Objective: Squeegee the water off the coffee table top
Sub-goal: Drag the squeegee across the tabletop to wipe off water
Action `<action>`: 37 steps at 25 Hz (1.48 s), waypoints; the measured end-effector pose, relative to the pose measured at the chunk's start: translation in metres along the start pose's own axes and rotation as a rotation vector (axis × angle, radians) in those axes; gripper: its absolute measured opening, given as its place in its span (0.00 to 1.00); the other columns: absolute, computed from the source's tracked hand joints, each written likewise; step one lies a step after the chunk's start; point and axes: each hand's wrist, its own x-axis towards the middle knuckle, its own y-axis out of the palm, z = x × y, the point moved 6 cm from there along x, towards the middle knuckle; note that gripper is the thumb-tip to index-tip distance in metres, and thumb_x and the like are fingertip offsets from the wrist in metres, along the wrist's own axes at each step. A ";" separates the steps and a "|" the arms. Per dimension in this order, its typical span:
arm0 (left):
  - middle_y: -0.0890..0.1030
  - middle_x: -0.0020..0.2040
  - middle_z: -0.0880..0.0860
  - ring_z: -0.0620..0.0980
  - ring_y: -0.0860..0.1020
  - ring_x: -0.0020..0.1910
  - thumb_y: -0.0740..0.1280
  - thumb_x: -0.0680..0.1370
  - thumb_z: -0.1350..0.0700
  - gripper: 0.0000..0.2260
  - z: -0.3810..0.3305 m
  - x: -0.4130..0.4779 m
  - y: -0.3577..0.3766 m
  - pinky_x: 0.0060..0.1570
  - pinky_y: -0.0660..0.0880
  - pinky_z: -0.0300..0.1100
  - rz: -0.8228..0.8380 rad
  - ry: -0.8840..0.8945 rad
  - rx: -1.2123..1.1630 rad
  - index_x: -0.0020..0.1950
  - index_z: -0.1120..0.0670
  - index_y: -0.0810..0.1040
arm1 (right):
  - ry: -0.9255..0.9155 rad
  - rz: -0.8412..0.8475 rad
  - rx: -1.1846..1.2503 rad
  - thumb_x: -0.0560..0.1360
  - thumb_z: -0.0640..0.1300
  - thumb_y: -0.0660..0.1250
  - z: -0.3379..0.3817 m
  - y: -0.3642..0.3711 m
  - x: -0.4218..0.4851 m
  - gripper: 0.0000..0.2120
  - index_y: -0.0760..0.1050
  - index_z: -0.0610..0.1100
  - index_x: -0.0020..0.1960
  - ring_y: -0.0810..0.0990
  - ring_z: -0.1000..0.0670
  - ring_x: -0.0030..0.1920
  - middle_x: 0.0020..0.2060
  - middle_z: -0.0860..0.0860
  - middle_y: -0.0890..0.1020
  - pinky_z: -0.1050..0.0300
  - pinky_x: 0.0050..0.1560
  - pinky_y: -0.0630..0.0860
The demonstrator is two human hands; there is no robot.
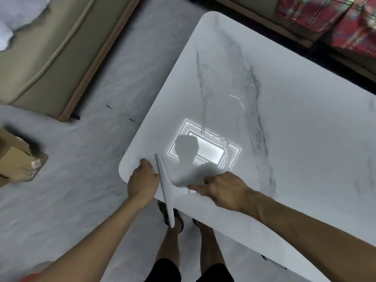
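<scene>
The white marble coffee table fills the right half of the view. Water lies on it in thin streaks and a puddle across the reflected ceiling light, with more beads farther back. A white squeegee sits at the near left corner, its blade running along the left side and sticking out past the front edge. My right hand grips its handle, index finger stretched along it. My left hand rests palm down on the table corner, touching the blade's outer side.
A beige sofa stands at the upper left across a strip of pale marble floor. A cardboard box sits on the floor at the left. Red plaid bags line the far side. My sandalled feet are under the table's front edge.
</scene>
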 end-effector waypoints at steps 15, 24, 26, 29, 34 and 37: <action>0.73 0.54 0.55 0.53 0.74 0.47 0.60 0.76 0.60 0.06 -0.024 -0.008 0.029 0.39 0.71 0.45 0.152 0.008 0.046 0.51 0.55 0.67 | 0.274 -0.136 -0.101 0.71 0.44 0.73 -0.122 -0.019 -0.165 0.28 0.71 0.63 0.67 0.73 0.47 0.23 0.30 0.55 0.74 0.56 0.18 0.69; 0.73 0.48 0.49 0.53 0.73 0.46 0.62 0.75 0.63 0.08 0.004 0.001 -0.026 0.43 0.69 0.45 -0.156 -0.093 -0.253 0.52 0.54 0.68 | -0.016 -0.015 0.019 0.80 0.43 0.57 0.010 -0.020 0.044 0.26 0.59 0.60 0.75 0.79 0.42 0.48 0.52 0.48 0.79 0.55 0.37 0.65; 0.73 0.47 0.50 0.55 0.74 0.45 0.62 0.75 0.63 0.09 0.005 0.008 -0.033 0.43 0.71 0.46 -0.174 -0.087 -0.276 0.51 0.52 0.66 | 0.096 -0.077 0.003 0.80 0.44 0.56 -0.012 -0.035 0.068 0.27 0.56 0.62 0.75 0.79 0.41 0.50 0.54 0.47 0.78 0.54 0.39 0.65; 0.74 0.45 0.53 0.55 0.74 0.41 0.63 0.76 0.62 0.10 -0.009 0.016 -0.032 0.37 0.70 0.45 -0.114 -0.070 -0.253 0.52 0.52 0.65 | 0.241 -0.189 0.072 0.80 0.49 0.55 -0.066 -0.059 0.056 0.23 0.59 0.66 0.73 0.80 0.41 0.50 0.51 0.49 0.79 0.54 0.40 0.67; 0.73 0.42 0.50 0.48 0.73 0.37 0.62 0.77 0.60 0.10 -0.059 0.017 -0.007 0.31 0.66 0.41 0.121 -0.009 -0.217 0.55 0.52 0.66 | 0.461 -0.255 0.145 0.81 0.55 0.49 -0.145 -0.048 -0.040 0.20 0.59 0.65 0.73 0.79 0.42 0.43 0.38 0.54 0.70 0.55 0.37 0.65; 0.76 0.45 0.52 0.50 0.75 0.41 0.64 0.77 0.59 0.09 -0.084 0.014 0.004 0.34 0.69 0.40 0.214 0.028 -0.210 0.56 0.53 0.68 | 0.576 -0.275 0.162 0.81 0.54 0.49 -0.169 -0.024 -0.105 0.21 0.60 0.65 0.73 0.79 0.44 0.41 0.37 0.54 0.71 0.55 0.36 0.65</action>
